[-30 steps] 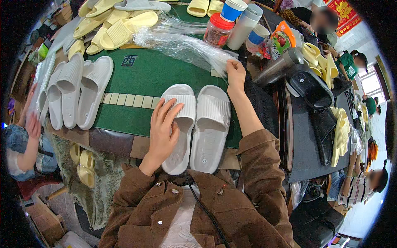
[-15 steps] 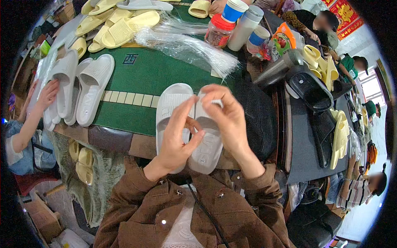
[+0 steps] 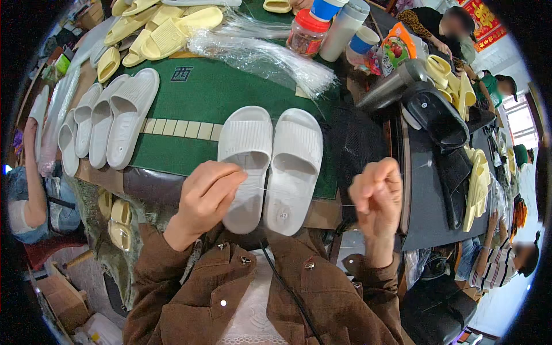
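Observation:
A pair of light grey slide slippers lies side by side at the table's near edge, toes pointing away: a left slipper [image 3: 244, 138] and a right slipper [image 3: 296, 141]. A thin clear plastic strand [image 3: 264, 188] stretches across their open heels. My left hand [image 3: 208, 196] pinches one end just over the left slipper's footbed. Off to the right of the pair, my right hand [image 3: 378, 192] is closed in a pinch, with the strand running toward its fingers. Further off, a bundle of similar clear strands [image 3: 259, 54] spreads over the green mat [image 3: 190, 103].
Grey slippers [image 3: 133, 118] stand in a row at the left, beside a co-worker's arm [image 3: 33, 178]. Yellow slippers [image 3: 155, 37] pile up behind. A red-lidded jar [image 3: 306, 34], paper cups [image 3: 363, 41] and a steel flask [image 3: 394, 83] stand at the back right, near black slippers [image 3: 434, 118].
My hands have drawn apart from over the slippers, the left moving left and the right well to the right, with the strand pulled out. The co-worker's hand has left the grey row.

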`<act>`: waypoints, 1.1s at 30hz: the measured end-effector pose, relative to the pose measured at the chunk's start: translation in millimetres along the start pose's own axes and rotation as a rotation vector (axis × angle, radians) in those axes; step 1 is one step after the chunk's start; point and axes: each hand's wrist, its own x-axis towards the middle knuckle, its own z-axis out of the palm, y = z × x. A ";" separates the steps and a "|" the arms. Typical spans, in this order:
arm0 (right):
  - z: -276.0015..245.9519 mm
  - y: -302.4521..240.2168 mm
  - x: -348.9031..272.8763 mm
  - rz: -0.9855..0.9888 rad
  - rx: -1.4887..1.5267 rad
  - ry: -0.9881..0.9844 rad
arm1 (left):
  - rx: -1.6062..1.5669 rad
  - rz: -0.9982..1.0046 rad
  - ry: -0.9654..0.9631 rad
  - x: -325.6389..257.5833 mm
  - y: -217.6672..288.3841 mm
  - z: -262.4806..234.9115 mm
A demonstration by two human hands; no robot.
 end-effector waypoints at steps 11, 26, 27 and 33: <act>-14.3 22.4 -20.6 0.447 -0.486 -0.023 | -0.040 -0.050 -0.206 -47.5 8.6 9.8; -11.9 68.6 -27.8 0.348 -0.763 -0.168 | -0.073 -0.294 -0.278 -31.0 10.5 32.6; -11.4 69.7 -27.8 0.349 -0.773 -0.162 | -0.013 -0.271 -0.250 -31.1 9.7 34.0; -3.0 90.1 -10.1 0.085 -1.000 -0.259 | 0.070 -0.330 -0.253 -21.2 -1.7 52.7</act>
